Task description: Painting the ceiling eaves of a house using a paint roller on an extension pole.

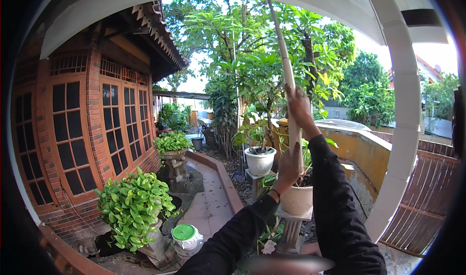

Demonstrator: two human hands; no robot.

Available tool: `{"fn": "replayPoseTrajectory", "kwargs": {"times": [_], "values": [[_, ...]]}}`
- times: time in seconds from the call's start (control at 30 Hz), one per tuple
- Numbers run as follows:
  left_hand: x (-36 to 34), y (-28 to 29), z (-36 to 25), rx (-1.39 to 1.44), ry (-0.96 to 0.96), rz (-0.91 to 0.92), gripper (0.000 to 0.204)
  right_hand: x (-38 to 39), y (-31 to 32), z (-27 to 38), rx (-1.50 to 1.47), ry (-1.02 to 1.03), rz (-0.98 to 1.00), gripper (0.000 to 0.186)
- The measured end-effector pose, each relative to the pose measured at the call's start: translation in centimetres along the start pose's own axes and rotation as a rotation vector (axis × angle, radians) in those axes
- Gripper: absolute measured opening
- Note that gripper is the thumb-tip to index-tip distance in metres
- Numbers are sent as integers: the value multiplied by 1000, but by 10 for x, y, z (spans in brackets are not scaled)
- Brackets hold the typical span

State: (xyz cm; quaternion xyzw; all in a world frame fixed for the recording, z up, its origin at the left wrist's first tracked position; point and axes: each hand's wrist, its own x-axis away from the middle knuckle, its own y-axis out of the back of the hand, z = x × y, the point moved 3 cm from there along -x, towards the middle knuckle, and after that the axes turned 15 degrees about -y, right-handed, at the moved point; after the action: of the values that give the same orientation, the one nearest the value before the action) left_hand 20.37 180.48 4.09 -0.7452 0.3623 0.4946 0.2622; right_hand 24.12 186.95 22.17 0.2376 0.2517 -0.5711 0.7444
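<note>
A long pale pole [285, 56] rises upright before me, leaning slightly left toward its top. It narrows in steps to a darker grey upper part, with a red bit at the upper edge of the view. My right hand [300, 109] is wrapped round it at mid-height. Lower down, my left hand [290, 167] grips the pole near its bottom end, a dark band round the wrist. Just behind the left hand stands a beige pot [297, 200] on a fluted pedestal [290, 230]. What the pole's top reaches is out of view.
A white pot [260, 162] with a plant stands beyond my hands, before leafy trees [228, 32]. At left are a bushy potted plant [138, 207] and a white container with a green lid [184, 232]. A white column [407, 105] and yellow wall [361, 148] stand at right.
</note>
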Motion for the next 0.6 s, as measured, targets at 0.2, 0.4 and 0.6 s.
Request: {"fn": "replayPoseTrajectory", "kwargs": {"times": [0.2,0.4,0.6], "values": [[-10,-23,0,21,127,-8,71,-11,22,2,-46,-50,27,50],[-6,-19,-2,100,236,-20,67,-15,12,-7,2,-109,22,54],[12,-6,-25,126,290,-74,65,29,13,28,101,46,40,56]]}}
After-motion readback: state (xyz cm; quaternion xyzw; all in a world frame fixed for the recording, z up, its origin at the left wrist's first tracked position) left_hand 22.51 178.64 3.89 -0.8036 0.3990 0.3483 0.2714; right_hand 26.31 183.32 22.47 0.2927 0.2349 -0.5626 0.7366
